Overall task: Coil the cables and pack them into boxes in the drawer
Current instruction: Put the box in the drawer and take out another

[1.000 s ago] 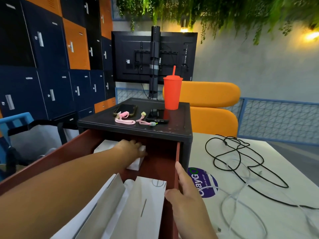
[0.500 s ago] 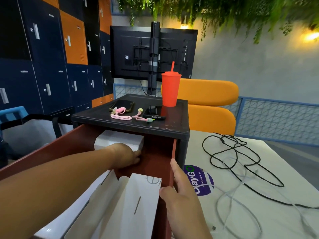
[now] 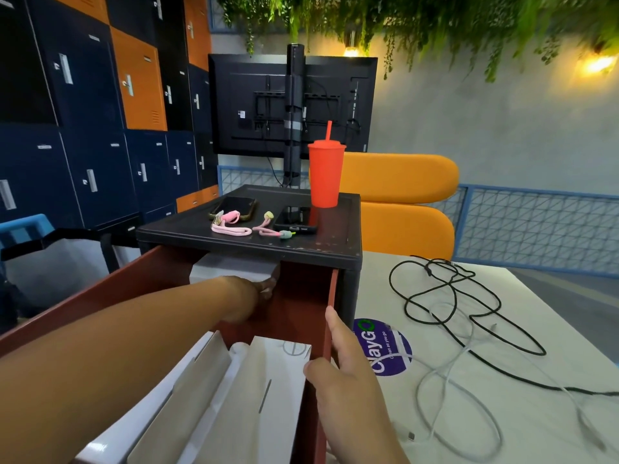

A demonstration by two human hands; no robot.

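Note:
The red-brown drawer (image 3: 100, 296) stands pulled out of a black cabinet. At its back lies a shut white box (image 3: 231, 266), and my left hand (image 3: 254, 293) reaches in with its fingers curled round that box's front right corner. Nearer me in the drawer is an open white box (image 3: 268, 380) with its flaps up. My right hand (image 3: 345, 380) grips the drawer's right wall, thumb inside and fingers outside. On the table to the right, a black cable (image 3: 469, 296) and a white cable (image 3: 452, 380) lie loose and tangled.
The black cabinet top (image 3: 335, 236) carries a red cup with a straw (image 3: 325, 175), two phones and pink lanyards (image 3: 231, 229). A round purple sticker (image 3: 385, 349) marks the table beside the drawer. Behind stand an orange chair (image 3: 402, 195), a monitor and lockers.
My left hand slid off the top of the back box down to its front right corner, and the box now sits further under the cabinet top. My right hand stayed on the drawer wall.

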